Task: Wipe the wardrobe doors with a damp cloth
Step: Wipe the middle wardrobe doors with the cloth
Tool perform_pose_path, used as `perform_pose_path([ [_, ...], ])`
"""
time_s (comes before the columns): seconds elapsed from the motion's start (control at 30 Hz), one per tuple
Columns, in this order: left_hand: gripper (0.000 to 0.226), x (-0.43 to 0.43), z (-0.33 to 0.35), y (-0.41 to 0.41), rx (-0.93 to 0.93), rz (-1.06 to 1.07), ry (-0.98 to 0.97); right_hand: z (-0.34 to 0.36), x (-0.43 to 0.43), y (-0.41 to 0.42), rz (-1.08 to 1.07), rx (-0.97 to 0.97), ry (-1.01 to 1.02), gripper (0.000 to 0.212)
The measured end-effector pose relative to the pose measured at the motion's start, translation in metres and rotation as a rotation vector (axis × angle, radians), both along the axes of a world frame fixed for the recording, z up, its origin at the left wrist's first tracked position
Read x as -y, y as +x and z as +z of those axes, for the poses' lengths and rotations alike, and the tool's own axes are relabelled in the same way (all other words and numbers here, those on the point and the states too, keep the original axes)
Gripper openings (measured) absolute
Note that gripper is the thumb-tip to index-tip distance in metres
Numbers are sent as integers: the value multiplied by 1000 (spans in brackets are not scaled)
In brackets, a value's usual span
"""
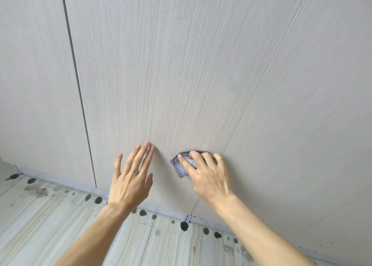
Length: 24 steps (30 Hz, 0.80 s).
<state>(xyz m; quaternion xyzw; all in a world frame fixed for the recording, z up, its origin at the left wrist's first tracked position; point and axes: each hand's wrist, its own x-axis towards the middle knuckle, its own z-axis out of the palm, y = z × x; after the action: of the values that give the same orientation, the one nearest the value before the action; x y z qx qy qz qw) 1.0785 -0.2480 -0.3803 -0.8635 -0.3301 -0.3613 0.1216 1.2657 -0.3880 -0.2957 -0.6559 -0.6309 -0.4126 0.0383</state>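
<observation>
- Step in hand, as judged: wiping is going on low down on the middle door [161, 74], close to its right edge.
- The cloth [182, 168], blue-grey and bunched, is lying flat against the lower part of the middle door, just beside the thin seam on its right.
- The right hand [209, 175] is gripping the cloth, its fingers [201, 159] curling over it and pressing it to the panel.
- The left hand [130, 177] is bracing on the middle door, left of the cloth. Its fingers [144, 155] are lying straight and spread, holding nothing, with the tips touching the panel.
- Next move, as judged: it is calling for steady pressure and a sweep along the grain, across the middle door or over the seam, with the left hand clearing the path.
- Count: three doors are showing, the middle door with a left door [36, 84] and a right door [312, 104] flanking it. There are two seams, one cloth, two hands and one ring [134, 170].
- The floor [50, 225] below the middle door is showing a line of dark spots, too many and too smeared to count.
</observation>
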Motion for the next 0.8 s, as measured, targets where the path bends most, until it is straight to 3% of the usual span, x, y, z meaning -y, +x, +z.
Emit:
perform_pose_path([
  [0.33, 72, 45, 49, 75, 134, -191, 119, 129, 40, 56, -96, -298, 722, 61],
  [0.43, 71, 61, 54, 91, 79, -227, 127, 100, 51, 64, -33, -227, 636, 56],
  [0.63, 72, 61, 56, 84, -78, -210, 109, -22, 92, 78, -79, -131, 172, 57],
  [0.73, 73, 56, 58, 74, -138, -212, 129, -22, 95, 70, -89, -256, 214, 55],
  [0.8, 75, 54, 55, 70, -158, -215, 135, -4, 88, 62, -100, -361, 355, 54],
])
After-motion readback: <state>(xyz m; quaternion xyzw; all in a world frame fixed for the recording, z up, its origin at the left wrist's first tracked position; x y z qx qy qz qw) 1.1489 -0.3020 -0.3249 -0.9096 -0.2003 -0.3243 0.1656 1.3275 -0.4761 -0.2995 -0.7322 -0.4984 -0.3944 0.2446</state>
